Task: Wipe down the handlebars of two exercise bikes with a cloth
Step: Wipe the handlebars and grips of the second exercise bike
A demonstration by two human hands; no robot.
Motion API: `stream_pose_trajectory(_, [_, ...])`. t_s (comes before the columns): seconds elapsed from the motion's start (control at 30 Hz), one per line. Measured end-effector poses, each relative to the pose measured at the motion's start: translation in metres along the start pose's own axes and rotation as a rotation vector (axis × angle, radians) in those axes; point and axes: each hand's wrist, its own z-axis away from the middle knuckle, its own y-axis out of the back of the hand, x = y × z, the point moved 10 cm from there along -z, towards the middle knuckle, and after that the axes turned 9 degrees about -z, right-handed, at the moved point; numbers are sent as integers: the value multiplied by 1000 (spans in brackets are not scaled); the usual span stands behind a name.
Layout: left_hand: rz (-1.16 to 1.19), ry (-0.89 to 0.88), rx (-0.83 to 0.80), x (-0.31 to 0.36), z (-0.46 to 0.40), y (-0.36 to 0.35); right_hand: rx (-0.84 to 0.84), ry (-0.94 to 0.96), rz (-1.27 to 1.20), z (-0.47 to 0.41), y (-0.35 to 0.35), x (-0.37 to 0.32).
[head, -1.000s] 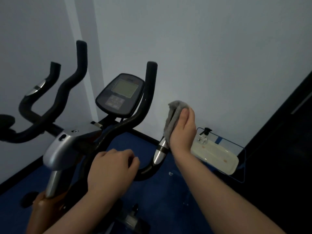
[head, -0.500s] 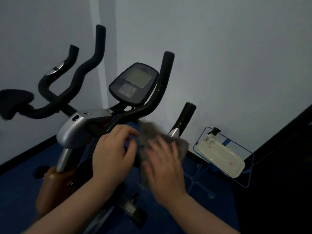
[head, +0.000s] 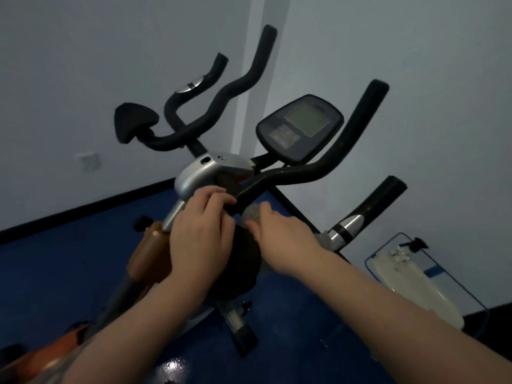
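The near exercise bike's black handlebar (head: 318, 167) curves up to the right, with a second grip (head: 371, 206) lower right bearing a silver sensor band. My left hand (head: 202, 234) rests on the bar's lower middle, fingers curled over it. My right hand (head: 279, 234) presses a grey cloth (head: 253, 213) against the bar just under the bend; most of the cloth is hidden by the hand. A second bike's black handlebars (head: 210, 106) stand behind at the left, near the wall.
A console with a screen (head: 300, 128) sits above the near bar. A silver stem cover (head: 205, 170) and an orange frame (head: 146, 253) lie below my left hand. A wire rack holding a white tray (head: 410, 278) stands against the right wall. The floor (head: 55, 273) is blue.
My right hand has carried the cloth from the lower right grip to the middle of the bar beside my left hand. The view has swung left and tilted up.
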Motion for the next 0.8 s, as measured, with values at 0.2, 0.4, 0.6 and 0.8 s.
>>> stream_pose_trajectory(0.2, [13, 31, 64, -8, 0, 2, -184, 48, -176, -10, -5, 4])
stream_pose_trajectory(0.4, [-16, 93, 103, -15, 2, 1, -28, 77, -108, -12, -3, 3])
stream_pose_trajectory(0.6, [-24, 116, 119, -18, 3, 1, 239, 503, 147, 63, 40, 13])
stream_pose_trajectory(0.8, [-37, 129, 128, -16, 4, 3, 608, 299, -28, 69, 82, 67])
